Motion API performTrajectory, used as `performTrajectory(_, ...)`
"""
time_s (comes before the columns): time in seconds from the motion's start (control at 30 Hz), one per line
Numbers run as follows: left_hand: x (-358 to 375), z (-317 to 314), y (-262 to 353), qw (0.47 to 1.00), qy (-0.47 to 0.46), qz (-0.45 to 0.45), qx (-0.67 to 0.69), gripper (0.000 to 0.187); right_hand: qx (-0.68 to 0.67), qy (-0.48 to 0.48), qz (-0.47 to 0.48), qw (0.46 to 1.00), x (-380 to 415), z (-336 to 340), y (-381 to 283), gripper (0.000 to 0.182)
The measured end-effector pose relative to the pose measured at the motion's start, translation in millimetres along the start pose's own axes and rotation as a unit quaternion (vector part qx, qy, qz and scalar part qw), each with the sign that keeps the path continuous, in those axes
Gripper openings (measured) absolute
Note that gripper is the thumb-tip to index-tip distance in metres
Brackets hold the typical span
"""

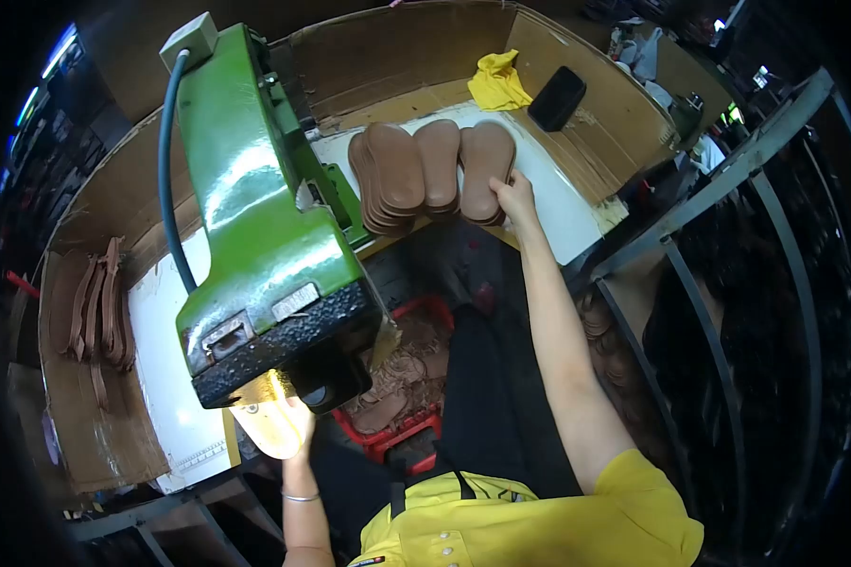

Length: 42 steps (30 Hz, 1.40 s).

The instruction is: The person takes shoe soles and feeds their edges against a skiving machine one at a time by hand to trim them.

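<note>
Brown insole-shaped pieces (394, 170) lie in several stacks on the white table top, to the right of the green machine (246, 180). At the rightmost stack (487, 161), my right hand (515, 200) pinches the edge near its lower end, thumb on top. Under the machine's black head, my left hand (300, 425) holds a brightly lit insole piece (269, 427). Part of that hand's fingers is hidden behind the piece and in the glare of the lamp.
Cardboard walls (397, 57) surround the table. A yellow cloth (499, 82) and a black object (558, 98) lie at the back right. Brown pieces (95, 307) stand at the left. A red crate (397, 438) of scraps sits below. Metal bars (719, 217) run at the right.
</note>
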<state>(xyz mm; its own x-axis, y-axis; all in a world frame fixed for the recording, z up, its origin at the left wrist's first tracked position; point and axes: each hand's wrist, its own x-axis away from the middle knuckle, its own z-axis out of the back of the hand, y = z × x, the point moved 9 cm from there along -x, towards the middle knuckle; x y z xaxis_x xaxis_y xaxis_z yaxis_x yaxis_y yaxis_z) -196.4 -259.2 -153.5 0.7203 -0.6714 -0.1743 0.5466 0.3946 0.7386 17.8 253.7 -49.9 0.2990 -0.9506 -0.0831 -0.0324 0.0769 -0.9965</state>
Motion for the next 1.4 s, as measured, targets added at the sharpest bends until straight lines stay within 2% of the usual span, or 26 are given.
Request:
performTrajectory(0.03,-1,22,-22,0.982,0.024,-0.044,-0.185,0.022,0.235,0.048,-0.029,0.970,-10,5,5,0.042)
performTrajectory(0.07,-11,60,-87,0.956,0.135,0.062,0.252,0.018,0.456,0.092,-0.053,0.884,-16,9,7,0.044)
performTrajectory(0.1,-7,67,-140,0.725,0.222,0.147,0.635,0.014,0.407,0.087,0.000,0.909,-27,11,19,0.046)
performTrajectory(0.13,-21,108,-81,0.874,0.224,0.093,0.421,0.014,0.355,0.074,0.054,0.930,-36,13,28,0.049)
performTrajectory(0.17,-50,145,-13,0.960,0.215,0.047,0.171,0.013,0.357,0.095,0.097,0.924,-27,12,21,0.049)
performTrajectory(0.2,-54,179,-10,0.953,0.291,0.015,0.079,0.012,0.388,0.086,0.089,0.913,-19,10,20,0.048)
performTrajectory(0.23,-65,206,-46,0.948,0.307,0.074,0.049,0.012,0.251,0.026,0.025,0.967,-20,8,38,0.048)
performTrajectory(0.27,-73,238,-35,0.924,0.380,-0.029,-0.037,0.015,0.287,0.061,0.111,0.950,-35,16,53,0.046)
performTrajectory(0.3,-80,265,-24,0.885,0.426,-0.037,-0.181,0.025,0.265,0.006,0.122,0.956,-21,-74,42,0.046)
performTrajectory(0.33,-91,288,-14,0.825,0.451,-0.090,-0.329,0.037,0.237,-0.033,0.125,0.963,0,-146,24,0.046)
performTrajectory(0.43,-108,355,-48,0.776,0.543,-0.007,-0.319,0.070,0.173,-0.097,0.124,0.972,50,-260,-34,0.045)
performTrajectory(0.5,-130,382,-90,0.800,0.535,0.064,-0.266,0.085,0.150,-0.105,0.118,0.976,63,-258,-40,0.044)
performTrajectory(0.57,-145,385,-104,0.803,0.474,0.227,-0.281,0.092,0.133,-0.100,0.112,0.980,65,-248,-37,0.044)
performTrajectory(0.63,-157,387,-122,0.840,0.389,0.291,-0.243,0.094,0.117,-0.090,0.107,0.983,60,-236,-36,0.043)
performTrajectory(0.67,-156,390,-114,0.824,0.405,0.301,-0.259,0.081,0.109,-0.086,0.104,0.985,57,-231,-36,0.043)
performTrajectory(0.7,-154,395,-121,0.822,0.409,0.302,-0.257,0.081,0.101,-0.082,0.100,0.986,55,-224,-36,0.043)
performTrajectory(0.77,-157,397,-124,0.860,0.388,0.254,-0.215,0.066,0.084,-0.074,0.088,0.990,49,-209,-34,0.042)
performTrajectory(0.8,-149,395,-115,0.857,0.415,0.221,-0.213,0.055,0.075,-0.070,0.081,0.991,45,-202,-34,0.042)
performTrajectory(0.93,-116,368,-107,0.868,0.413,0.183,-0.207,0.055,0.041,-0.056,0.053,0.996,31,-166,-27,0.041)
performTrajectory(1.0,-99,340,-91,0.892,0.387,0.142,-0.186,0.054,0.028,-0.040,0.037,0.998,16,-140,-19,0.040)
performTrajectory(1.17,-66,261,-60,0.945,0.281,0.147,-0.080,0.059,0.010,-0.003,-0.010,1.000,-49,-35,18,0.039)
performTrajectory(1.2,-62,249,-50,0.937,0.302,0.122,-0.124,0.063,0.007,0.004,-0.018,1.000,30,16,57,0.039)
performTrajectory(1.27,-67,233,-33,0.927,0.322,0.097,-0.166,0.067,-0.003,0.019,-0.033,0.999,24,66,70,0.038)
performTrajectory(1.3,-74,224,-31,0.931,0.298,0.111,-0.179,0.067,-0.008,0.027,-0.040,0.999,29,69,64,0.038)
performTrajectory(1.33,-82,217,-30,0.934,0.273,0.125,-0.193,0.068,-0.003,0.036,-0.076,0.996,38,73,66,0.048)
performTrajectory(1.4,-99,206,-34,0.941,0.258,0.105,-0.191,0.067,0.020,0.069,-0.072,0.995,63,73,55,0.052)
